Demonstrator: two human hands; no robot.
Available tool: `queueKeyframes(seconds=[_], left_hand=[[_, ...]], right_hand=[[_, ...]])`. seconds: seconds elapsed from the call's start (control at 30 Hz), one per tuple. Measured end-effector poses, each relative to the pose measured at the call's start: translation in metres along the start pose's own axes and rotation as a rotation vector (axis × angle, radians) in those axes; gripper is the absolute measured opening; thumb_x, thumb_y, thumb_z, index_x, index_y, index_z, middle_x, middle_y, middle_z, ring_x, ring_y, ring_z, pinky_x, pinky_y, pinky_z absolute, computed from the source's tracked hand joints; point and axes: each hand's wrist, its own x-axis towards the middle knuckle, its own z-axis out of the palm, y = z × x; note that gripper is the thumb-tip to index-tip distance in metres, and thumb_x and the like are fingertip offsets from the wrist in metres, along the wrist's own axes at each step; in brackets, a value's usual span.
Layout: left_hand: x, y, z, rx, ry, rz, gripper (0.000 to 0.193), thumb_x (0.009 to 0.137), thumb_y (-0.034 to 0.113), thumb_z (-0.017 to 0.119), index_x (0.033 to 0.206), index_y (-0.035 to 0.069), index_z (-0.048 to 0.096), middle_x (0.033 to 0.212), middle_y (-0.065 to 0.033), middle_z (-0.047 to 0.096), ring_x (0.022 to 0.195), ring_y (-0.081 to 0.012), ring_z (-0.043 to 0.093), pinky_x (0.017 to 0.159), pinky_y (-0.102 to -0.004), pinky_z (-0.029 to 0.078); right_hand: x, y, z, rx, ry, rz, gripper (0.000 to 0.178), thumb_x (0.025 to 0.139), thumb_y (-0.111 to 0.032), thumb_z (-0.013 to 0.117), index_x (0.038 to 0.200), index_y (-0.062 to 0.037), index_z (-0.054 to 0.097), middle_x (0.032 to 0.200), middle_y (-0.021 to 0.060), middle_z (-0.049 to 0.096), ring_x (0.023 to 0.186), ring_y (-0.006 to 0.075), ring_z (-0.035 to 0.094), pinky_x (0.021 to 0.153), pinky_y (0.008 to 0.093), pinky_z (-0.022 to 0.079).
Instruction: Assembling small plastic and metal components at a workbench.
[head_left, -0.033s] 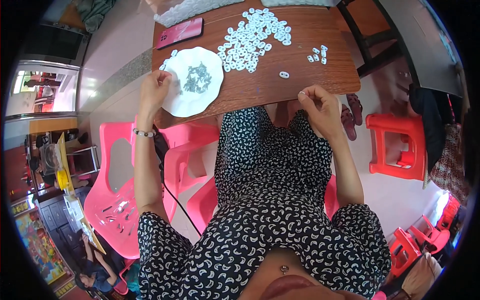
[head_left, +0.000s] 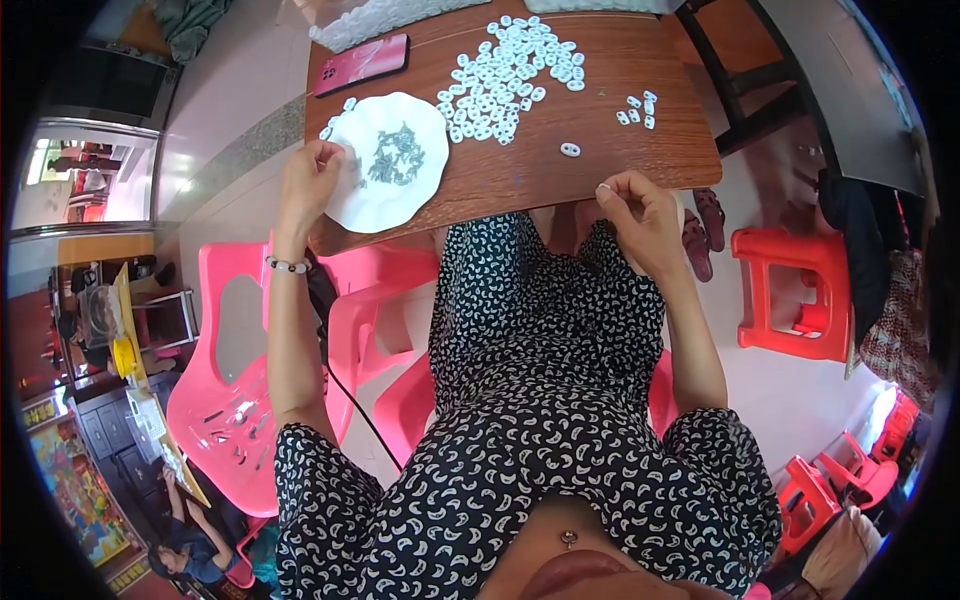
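Observation:
At the left of the table is a white scalloped plate [head_left: 420, 205] with a heap of small dark grey pieces [head_left: 395, 155], too small to name. My left hand [head_left: 313, 175] is at its left rim, thumb and fingertips closed together; whether they pinch the rim or a small piece is hidden. Over the table's front edge is my right hand [head_left: 640, 215], its fingers curled and thumb near the index finger. Anything in that pinch is too small to make out. Just beyond it lies a single white oval part with two dark holes [head_left: 570, 150]. Many similar white parts [head_left: 490, 100] lie piled at the middle back.
Several white parts [head_left: 635, 112] lie at the table's right, and others [head_left: 346, 106] behind the plate. A pink phone [head_left: 362, 65] lies at the back left of the brown table [head_left: 560, 190]. Pink chairs [head_left: 235, 400] stand left, a red stool [head_left: 795, 290] right. A person [head_left: 200, 550] sits far left.

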Motion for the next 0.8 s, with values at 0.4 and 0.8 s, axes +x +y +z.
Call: queueKeyframes(seconds=[0.4,0.8], left_hand=[[-0.004,0.011,0.009,0.175,-0.008,-0.007,0.015,0.08,0.015,0.066,0.087,0.001,0.067,0.084,-0.0179,0.065,0.08,-0.0303,0.064,0.072,-0.0398,0.048],[-0.009,0.018,0.017,0.315,0.053,0.017,0.014,0.081,0.014,0.061,0.086,0.001,0.064,0.085,-0.0194,0.064,0.084,-0.0353,0.062,0.075,-0.0427,0.048]], right_hand=[[-0.001,0.003,0.015,-0.011,-0.062,-0.019,0.014,0.089,-0.014,0.063,0.086,0.0003,0.061,0.073,-0.0009,0.061,0.065,0.0035,0.053,0.058,0.019,0.041],[-0.002,0.007,0.015,-0.031,-0.079,-0.042,0.012,0.09,-0.012,0.062,0.087,0.0002,0.06,0.073,-0.0042,0.058,0.067,0.001,0.049,0.058,0.0166,0.038]])
